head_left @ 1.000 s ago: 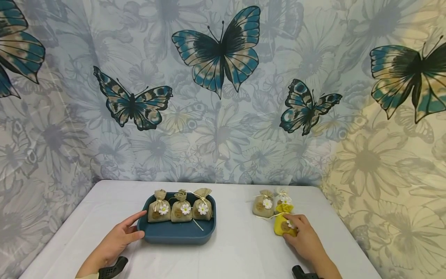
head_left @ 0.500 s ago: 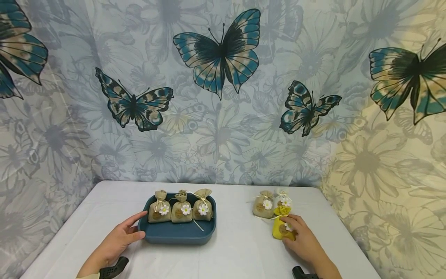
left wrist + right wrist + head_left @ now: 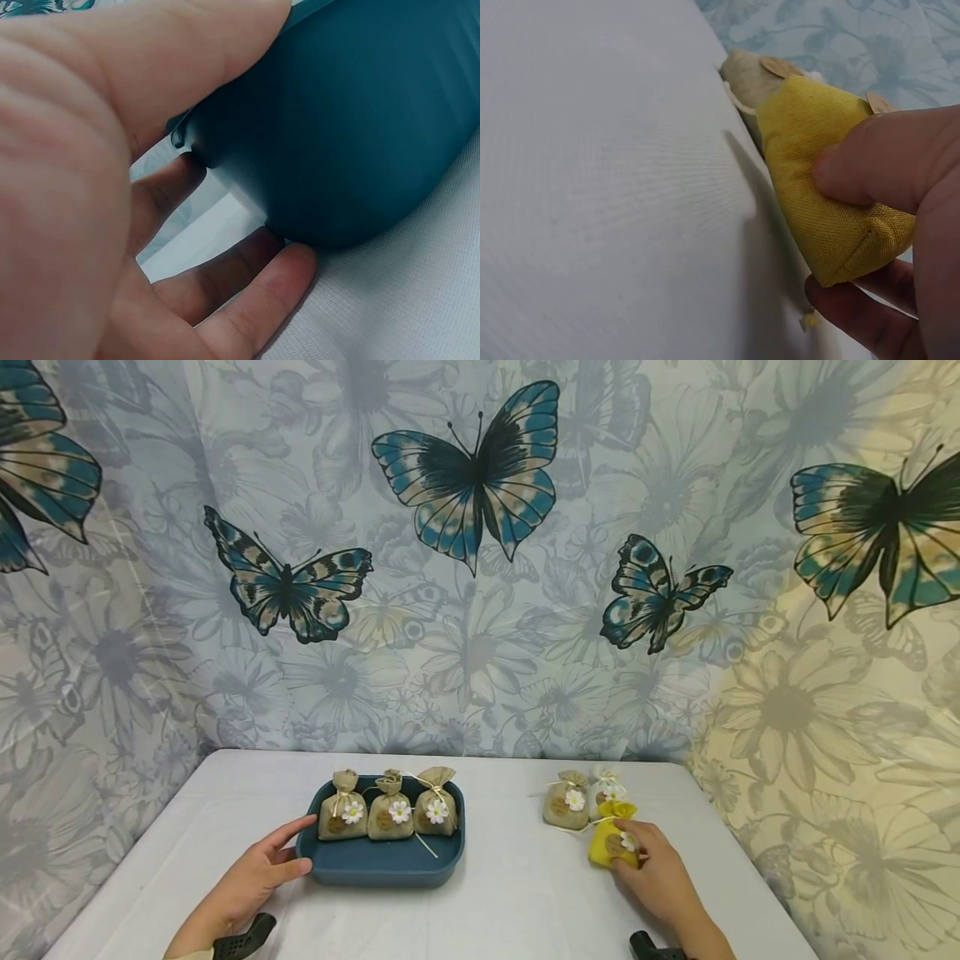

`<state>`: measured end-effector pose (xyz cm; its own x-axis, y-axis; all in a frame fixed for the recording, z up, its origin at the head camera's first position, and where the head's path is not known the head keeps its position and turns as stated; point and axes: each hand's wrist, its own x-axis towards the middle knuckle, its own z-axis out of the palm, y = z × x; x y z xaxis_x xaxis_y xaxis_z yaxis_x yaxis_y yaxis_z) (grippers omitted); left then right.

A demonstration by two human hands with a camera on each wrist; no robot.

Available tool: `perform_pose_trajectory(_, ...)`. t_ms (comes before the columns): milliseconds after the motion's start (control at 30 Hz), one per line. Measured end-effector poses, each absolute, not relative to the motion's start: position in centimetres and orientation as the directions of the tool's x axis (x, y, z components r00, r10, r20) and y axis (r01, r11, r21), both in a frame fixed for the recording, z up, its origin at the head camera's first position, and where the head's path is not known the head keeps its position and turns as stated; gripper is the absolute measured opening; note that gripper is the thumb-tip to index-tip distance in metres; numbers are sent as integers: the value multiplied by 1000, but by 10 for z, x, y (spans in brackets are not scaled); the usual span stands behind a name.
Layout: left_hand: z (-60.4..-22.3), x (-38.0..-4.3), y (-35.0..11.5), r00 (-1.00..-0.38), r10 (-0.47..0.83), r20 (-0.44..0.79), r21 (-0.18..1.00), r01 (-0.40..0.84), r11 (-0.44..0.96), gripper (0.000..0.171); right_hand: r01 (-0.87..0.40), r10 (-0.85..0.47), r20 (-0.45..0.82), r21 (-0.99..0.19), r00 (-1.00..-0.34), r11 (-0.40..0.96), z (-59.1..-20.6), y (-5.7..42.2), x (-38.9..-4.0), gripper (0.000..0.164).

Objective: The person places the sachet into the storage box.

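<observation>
The yellow pouch was a plump, squarish little bag of visibly woven cloth, seamed at its bottom corner and gathered into a ruffled neck, with a round brown tag and a white flower on its front. It was on the right side of the table, pinched between the thumb and fingers of the right hand; whether its base touched the cloth could not be told. Just behind it sat a beige pouch and a whiter pouch, partly hidden.

Well apart, on the left, three beige pouches of the same gathered shape stood side by side along the far side of a smooth, dark blue tray with rounded corners. The left hand was spread, its thumb and separated fingers resting against the tray's left end.

A finely textured white cloth covered the table. Behind hung a creased, pale blue-grey backdrop of printed flowers and large teal-and-black butterflies, yellowish toward the right.
</observation>
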<state>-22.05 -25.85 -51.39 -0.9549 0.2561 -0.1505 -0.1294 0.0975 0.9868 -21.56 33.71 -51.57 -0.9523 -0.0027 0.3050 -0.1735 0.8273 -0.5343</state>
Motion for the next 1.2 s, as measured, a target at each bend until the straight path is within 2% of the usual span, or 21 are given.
perform_pose_trajectory(367, -514, -222, -261, -957, 252, -143, 987, -120, 103, 73, -115, 66, 284, -576, -957, 809, -513, 341, -221, 57)
perform_pose_trajectory(733, -515, -221, -263, -958, 244, -154, 985, -130, 109, 74, -117, 95, 296, -623, -950, 773, -485, 329, -215, 59)
perform_pose_trajectory(967, -516, -223, -262, -958, 243, -151, 987, -132, 93, 74, -206, 57, 377, -620, -925, 757, -458, 314, -209, 56)
perform_pose_trajectory(1200, -515, -220, -259, -955, 259, -146, 988, -127, 88, 74, -270, 3, 405, -615, -914, 741, -430, 290, -200, 55)
